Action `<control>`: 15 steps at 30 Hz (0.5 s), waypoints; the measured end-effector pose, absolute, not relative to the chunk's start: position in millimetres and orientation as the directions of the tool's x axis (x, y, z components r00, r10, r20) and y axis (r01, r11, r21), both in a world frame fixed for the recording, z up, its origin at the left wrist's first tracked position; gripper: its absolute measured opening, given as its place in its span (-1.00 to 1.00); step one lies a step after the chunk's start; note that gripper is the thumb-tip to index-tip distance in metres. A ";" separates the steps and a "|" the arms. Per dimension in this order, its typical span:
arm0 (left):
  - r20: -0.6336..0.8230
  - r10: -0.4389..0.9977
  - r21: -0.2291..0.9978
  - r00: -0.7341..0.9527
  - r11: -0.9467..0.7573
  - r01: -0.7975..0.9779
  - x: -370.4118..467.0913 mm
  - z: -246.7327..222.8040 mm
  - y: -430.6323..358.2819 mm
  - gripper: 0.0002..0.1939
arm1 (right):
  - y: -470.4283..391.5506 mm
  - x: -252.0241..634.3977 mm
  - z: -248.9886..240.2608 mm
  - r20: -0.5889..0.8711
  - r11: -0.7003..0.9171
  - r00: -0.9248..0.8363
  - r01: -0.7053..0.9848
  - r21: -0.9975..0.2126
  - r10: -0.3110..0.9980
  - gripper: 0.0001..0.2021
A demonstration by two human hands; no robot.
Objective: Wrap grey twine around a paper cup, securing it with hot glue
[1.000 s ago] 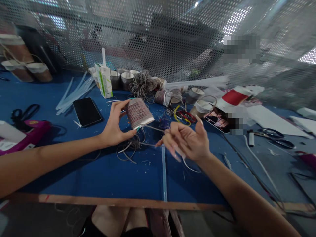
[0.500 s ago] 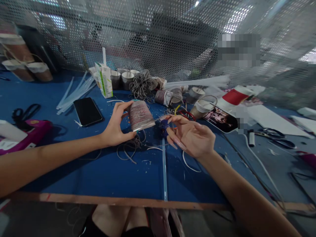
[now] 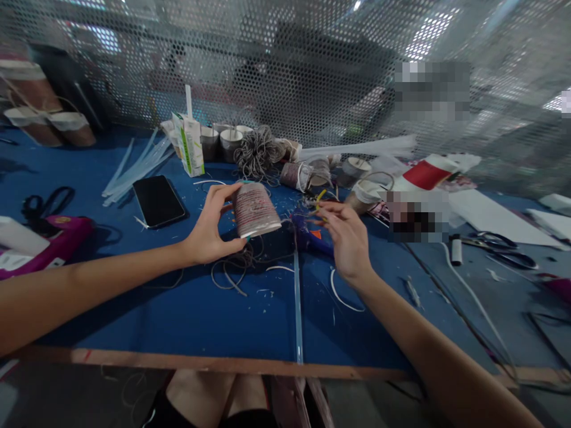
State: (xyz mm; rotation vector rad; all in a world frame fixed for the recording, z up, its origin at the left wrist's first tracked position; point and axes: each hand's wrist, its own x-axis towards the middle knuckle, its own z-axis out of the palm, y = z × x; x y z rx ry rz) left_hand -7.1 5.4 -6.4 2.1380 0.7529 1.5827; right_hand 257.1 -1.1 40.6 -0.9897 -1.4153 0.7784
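My left hand (image 3: 209,229) grips a cord-wrapped cup (image 3: 256,211) between thumb and fingers; the cup is tipped, its white rim downward. A tail of cord leads off the cup's lower right edge. My right hand (image 3: 350,238) has its fingertips closed on a small yellow-handled tool (image 3: 320,196), whose kind I cannot make out. Under and beside that hand lies a blue glue gun (image 3: 307,235) with an orange trigger. A long translucent glue stick (image 3: 298,315) runs from it toward the table's front edge. Loose cord (image 3: 241,258) lies below the cup.
A black phone (image 3: 159,201), a drink carton (image 3: 190,145) and clear glue sticks (image 3: 138,169) are at left. Behind are several wrapped cups (image 3: 231,142) and a grey cord bundle (image 3: 259,153). Scissors (image 3: 499,246) lie right; a purple glue gun (image 3: 66,238) lies left. Mesh (image 3: 289,71) rises behind.
My right hand has left the cord tail beside the cup, turned palm down and moved to the yellow-handled tool. The glue gun is now more exposed. My left hand and the cup stay nearly still.
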 end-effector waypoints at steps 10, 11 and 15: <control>0.721 0.645 0.598 0.253 -0.764 0.242 -7.1 -3.7 4.3 -0.14 | -33.8 252.5 55.6 0.531 0.716 -0.571 0.151 -0.682 0.626 -0.68; 0.719 0.647 0.599 0.255 -0.762 0.245 -7.3 -3.8 4.5 -0.13 | -34.6 251.8 56.6 0.507 0.713 -0.603 0.151 -0.685 0.616 -0.67; 0.721 0.644 0.600 0.256 -0.765 0.235 -8.0 -4.8 5.3 -0.14 | -34.9 251.7 56.4 0.471 0.709 -0.642 0.164 -0.686 0.604 -0.67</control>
